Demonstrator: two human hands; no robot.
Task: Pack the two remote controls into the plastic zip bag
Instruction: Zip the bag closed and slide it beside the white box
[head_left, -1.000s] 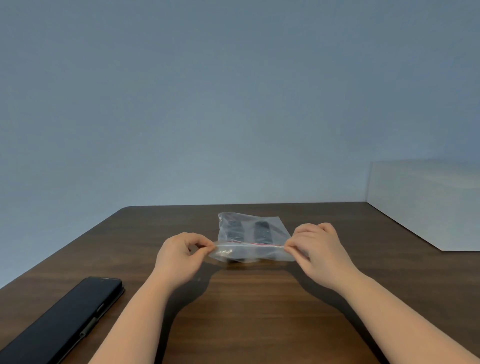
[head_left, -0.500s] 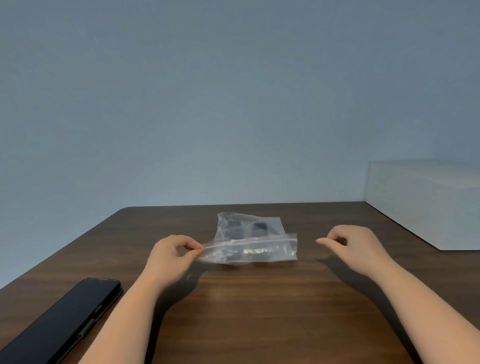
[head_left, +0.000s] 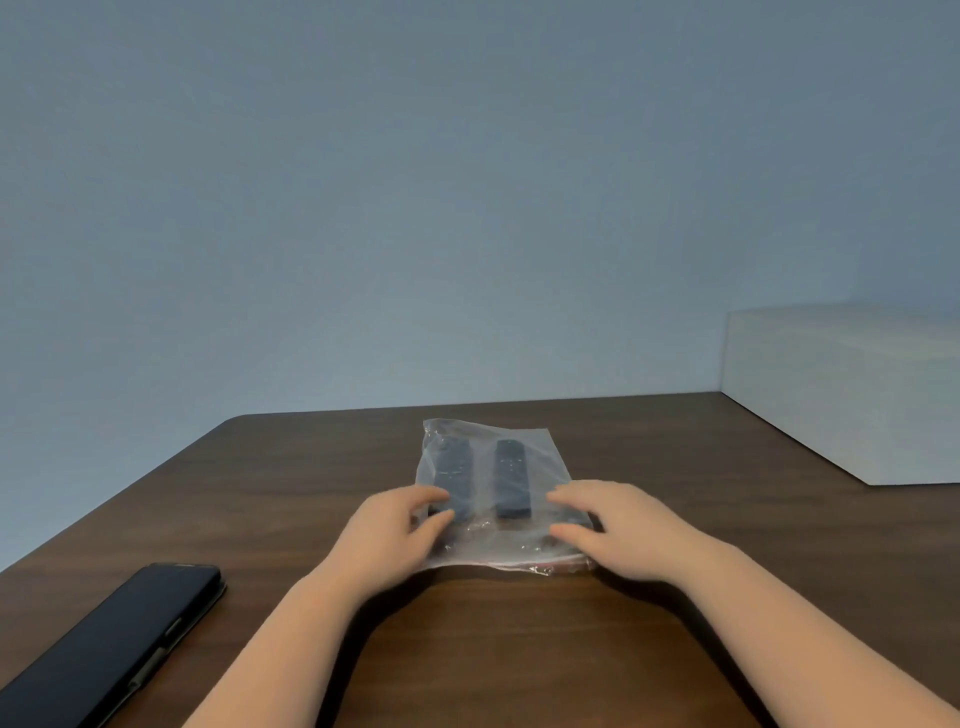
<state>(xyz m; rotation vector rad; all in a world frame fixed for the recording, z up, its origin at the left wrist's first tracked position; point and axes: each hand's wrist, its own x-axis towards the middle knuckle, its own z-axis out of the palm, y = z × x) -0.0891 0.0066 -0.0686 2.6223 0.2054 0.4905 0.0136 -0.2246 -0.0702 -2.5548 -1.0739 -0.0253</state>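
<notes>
Now both remotes inside zip bag; left hand, right hand rest flat, fingers spread, gripping nothing. Risk: unsealed strip reopens.

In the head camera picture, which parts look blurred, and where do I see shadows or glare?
Head view: both hands, left and right, are softly motion-blurred; the zip bag shows small glints near its seal edge; the two remotes look hazy through the plastic; dark arm shadows fall on the table; the wall is evenly, dimly lit.
</notes>
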